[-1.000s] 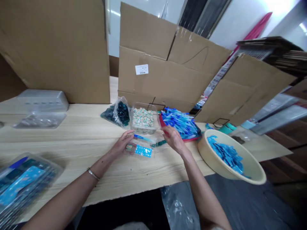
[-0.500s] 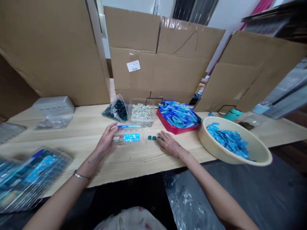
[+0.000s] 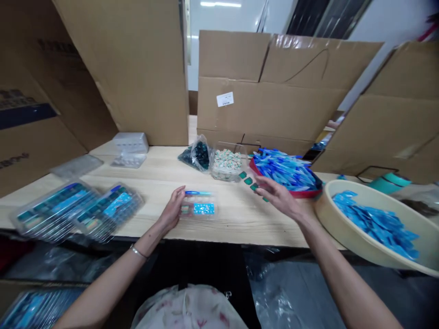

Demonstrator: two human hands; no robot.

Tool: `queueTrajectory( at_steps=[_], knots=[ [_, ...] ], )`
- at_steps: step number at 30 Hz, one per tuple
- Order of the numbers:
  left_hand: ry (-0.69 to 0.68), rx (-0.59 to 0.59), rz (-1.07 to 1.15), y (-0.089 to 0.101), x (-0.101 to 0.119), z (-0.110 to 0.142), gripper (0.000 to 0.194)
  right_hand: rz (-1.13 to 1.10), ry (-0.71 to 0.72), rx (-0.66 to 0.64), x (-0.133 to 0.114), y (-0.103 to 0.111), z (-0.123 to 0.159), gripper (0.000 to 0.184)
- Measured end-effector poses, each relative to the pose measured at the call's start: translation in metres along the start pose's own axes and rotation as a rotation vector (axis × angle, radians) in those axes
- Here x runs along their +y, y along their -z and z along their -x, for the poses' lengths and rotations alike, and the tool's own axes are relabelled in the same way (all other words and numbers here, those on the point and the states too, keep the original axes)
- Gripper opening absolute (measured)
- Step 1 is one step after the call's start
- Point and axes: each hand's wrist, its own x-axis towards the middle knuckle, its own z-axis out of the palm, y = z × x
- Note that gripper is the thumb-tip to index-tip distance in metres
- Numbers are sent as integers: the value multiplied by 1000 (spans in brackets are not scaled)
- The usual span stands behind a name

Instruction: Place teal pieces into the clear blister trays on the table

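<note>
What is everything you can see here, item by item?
Wooden table: one, pale, under everything.
Cardboard boxes: several, brown, behind and beside the table.
Clear bag: one, dark teal contents, at the table's back.
Clear tub: one, white-and-green pieces, right of the bag.
Red tray: one, blue pieces, back right.
Beige basin: one, blue packets, far right.
Teal squares: about four, right of the tub.
Loose clear packs: two, blue and teal, table's left.
Clear pack: one, blue card inside, centre.
Left hand: one, touching the clear pack, silver bangle.
Right hand: one, open beside the teal squares.
</note>
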Motion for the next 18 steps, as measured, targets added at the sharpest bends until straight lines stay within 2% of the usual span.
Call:
queueTrajectory(
  at_steps=[2,5,7,9,11,13,16,18],
  knots=[
    [0,-59,-2,-7,-1,4,48,-264,-129,-162,-30,1,-9,49],
    [16,-125,9,-20,-6,10,52,-441,-224,-374,-63,-18,-24,50],
    [37,-148,29,-26,-10,14,56,-504,-258,-503,-73,-37,-32,50],
    [55,-157,72,-29,-12,18,60,-528,-277,-576,-74,-55,-39,49],
    [65,-165,130,-29,-14,21,61,-458,-254,-549,-73,-69,-43,45],
    [55,-170,171,-26,-13,24,57,-311,-183,-458,-71,-79,-45,40],
    [39,-158,188,-18,-11,29,52,-129,-94,-218,-69,-86,-41,39],
    [30,-134,200,-13,-10,31,52,-120,-163,-51,-68,-88,-32,48]
  ],
)
